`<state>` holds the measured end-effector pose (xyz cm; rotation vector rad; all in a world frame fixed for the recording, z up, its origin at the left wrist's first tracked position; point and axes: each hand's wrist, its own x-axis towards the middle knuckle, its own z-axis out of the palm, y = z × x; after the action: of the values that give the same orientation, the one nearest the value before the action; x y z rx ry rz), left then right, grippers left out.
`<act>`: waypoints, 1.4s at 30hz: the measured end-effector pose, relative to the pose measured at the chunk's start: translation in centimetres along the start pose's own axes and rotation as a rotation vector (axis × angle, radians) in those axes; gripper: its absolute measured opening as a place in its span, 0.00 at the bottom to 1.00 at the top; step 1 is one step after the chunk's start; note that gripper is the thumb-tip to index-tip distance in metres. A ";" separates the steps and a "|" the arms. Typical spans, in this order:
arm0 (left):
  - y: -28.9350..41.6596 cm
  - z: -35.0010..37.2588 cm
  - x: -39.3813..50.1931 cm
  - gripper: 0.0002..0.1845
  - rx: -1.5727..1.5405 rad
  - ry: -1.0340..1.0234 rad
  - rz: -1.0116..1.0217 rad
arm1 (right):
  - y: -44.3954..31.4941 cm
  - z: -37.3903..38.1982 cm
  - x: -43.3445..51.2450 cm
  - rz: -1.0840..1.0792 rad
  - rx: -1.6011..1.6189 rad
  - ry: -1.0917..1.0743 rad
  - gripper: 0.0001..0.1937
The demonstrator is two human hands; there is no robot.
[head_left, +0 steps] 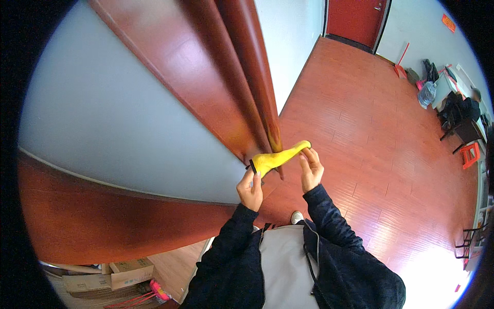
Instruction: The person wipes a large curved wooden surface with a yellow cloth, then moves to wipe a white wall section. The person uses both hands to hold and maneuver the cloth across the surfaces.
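A yellow cloth (pixel 276 160) with a dark edging hangs stretched between my two hands. My left hand (pixel 251 189) pinches its left end between thumb and fingers. The right end, slightly higher in the picture, is in the fingers of my right hand (pixel 312 170). Between the hands, the cloth crosses in front of the lower part of a glossy reddish-brown wooden door-frame trim (pixel 216 73). Whether the cloth touches the wood cannot be told. A pale grey-white panel (pixel 115 104) adjoins the trim on the left.
Reddish wood flooring (pixel 359 127) spreads to the right. A red door (pixel 355 19) is at the back. A red dustpan (pixel 400 71), a seated person (pixel 469 108) and an orange stool (pixel 470 155) line the right side. Cardboard boxes (pixel 131 272) and a pink mop head (pixel 159 289) lie lower left.
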<state>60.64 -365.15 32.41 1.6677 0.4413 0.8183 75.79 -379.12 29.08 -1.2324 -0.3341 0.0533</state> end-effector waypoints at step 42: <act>1.6 11.6 -4.8 0.10 0.333 0.557 -0.366 | -3.3 -3.5 9.9 0.117 -0.068 -0.698 0.12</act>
<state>65.40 -376.81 31.57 1.5671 1.2883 0.9611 85.75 -381.26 33.30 -1.2719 -0.8716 0.5855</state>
